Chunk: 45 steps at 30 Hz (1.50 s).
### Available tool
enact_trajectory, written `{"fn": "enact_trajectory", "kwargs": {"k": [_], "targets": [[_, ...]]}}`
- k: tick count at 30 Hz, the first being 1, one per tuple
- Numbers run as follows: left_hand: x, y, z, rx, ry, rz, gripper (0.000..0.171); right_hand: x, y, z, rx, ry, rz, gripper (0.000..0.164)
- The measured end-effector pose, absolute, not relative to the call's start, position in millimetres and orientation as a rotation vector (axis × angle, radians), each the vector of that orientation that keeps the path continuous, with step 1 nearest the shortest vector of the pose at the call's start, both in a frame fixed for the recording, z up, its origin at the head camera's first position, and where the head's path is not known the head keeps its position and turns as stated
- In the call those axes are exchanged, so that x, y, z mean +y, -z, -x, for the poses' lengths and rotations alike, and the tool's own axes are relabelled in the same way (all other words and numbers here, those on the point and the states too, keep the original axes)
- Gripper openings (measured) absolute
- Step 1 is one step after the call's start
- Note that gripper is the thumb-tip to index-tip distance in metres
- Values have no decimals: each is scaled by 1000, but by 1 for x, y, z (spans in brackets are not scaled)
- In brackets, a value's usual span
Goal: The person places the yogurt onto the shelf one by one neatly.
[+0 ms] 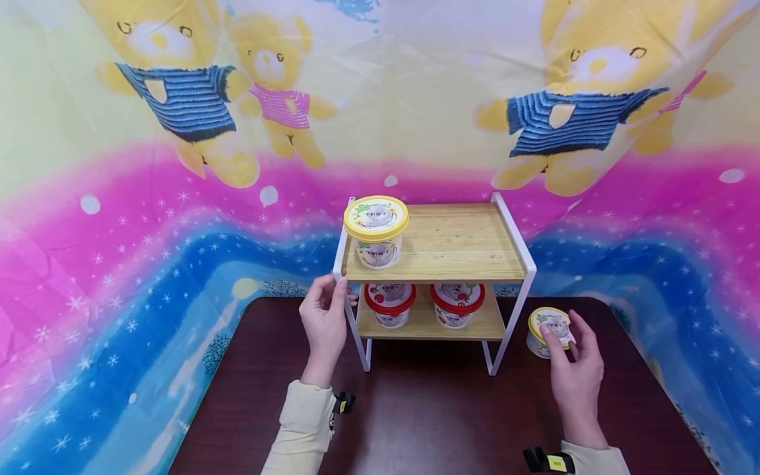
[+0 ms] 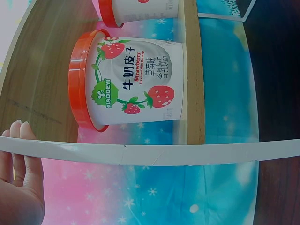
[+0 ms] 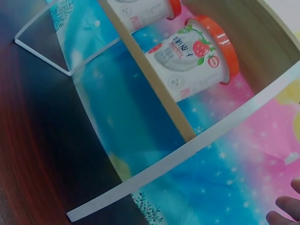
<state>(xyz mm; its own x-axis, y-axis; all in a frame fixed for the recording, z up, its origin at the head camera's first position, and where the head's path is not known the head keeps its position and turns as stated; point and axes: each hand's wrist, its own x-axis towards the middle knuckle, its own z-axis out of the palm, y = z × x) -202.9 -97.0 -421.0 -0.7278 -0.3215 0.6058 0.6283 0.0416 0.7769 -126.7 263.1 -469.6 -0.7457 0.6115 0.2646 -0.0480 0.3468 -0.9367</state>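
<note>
My left hand (image 1: pixel 325 323) holds the front left upright of a small two-tier shelf rack (image 1: pixel 457 241), thumb at the front corner and fingers behind the white post (image 2: pixel 140 154). A yellow-lidded tub (image 1: pixel 380 224) stands on the left of its top board. Two red-lidded tubs (image 1: pixel 390 307) sit on the lower board; the left wrist view shows strawberries printed on one white tub (image 2: pixel 136 79). At the right, another yellow-lidded tub (image 1: pixel 539 336) is low by the tabletop. My right hand (image 1: pixel 578 373) is over it, fingers spread and thumb overlapping its lid; only fingertips (image 3: pixel 283 206) show in the right wrist view.
The rack stands on a dark brown table (image 1: pixel 415 422) near its far edge, its white right leg (image 1: pixel 512 316) between the rack and the right-hand tub. A printed cloth (image 1: pixel 148 277) with bears hangs behind and around the table.
</note>
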Motion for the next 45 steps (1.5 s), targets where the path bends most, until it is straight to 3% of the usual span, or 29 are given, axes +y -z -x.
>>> {"fn": "enact_trajectory", "kwargs": {"k": [45], "targets": [[-97,422,205,-1616,1779,332,12,290,512,133,-2116,-1467,685,75]]}}
